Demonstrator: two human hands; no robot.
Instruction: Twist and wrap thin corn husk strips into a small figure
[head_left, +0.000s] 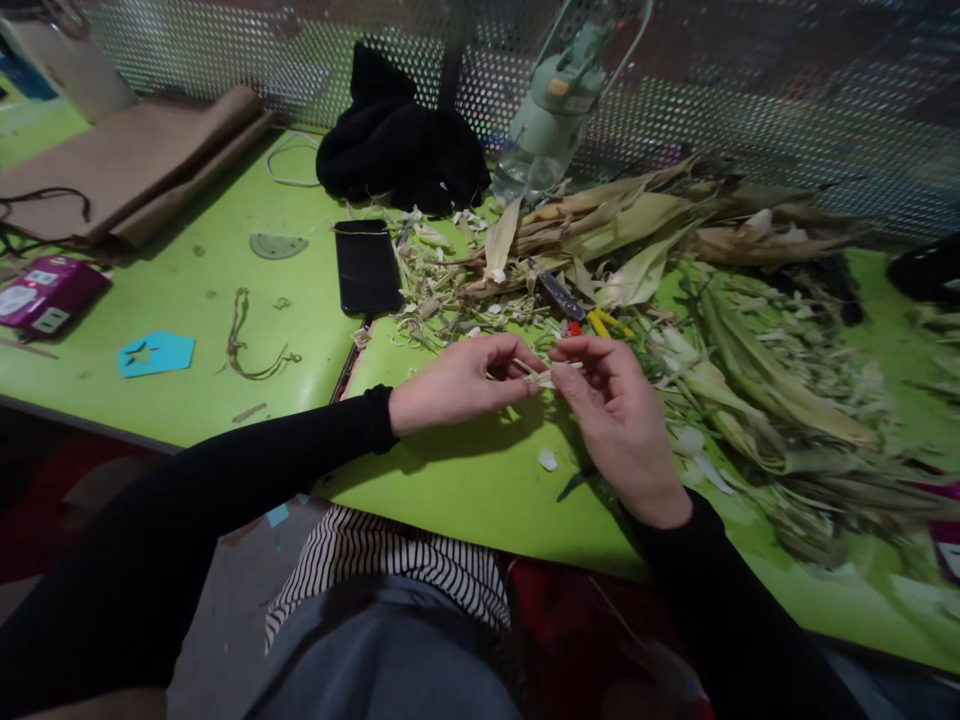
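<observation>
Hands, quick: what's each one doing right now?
Left hand: closed, pinching one end of a pale husk strip.
Right hand: closed, pinching its other end.

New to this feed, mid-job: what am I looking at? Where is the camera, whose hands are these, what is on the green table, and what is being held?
No machine here: one camera sits on a person's head, looking down at their own bare hands. The left hand and right hand pinch a thin pale husk strip between them. On the bright green table lie a heap of dried corn husks, a flat black phone, a black cloth bundle and a blue card with a star cut-out.
</observation>
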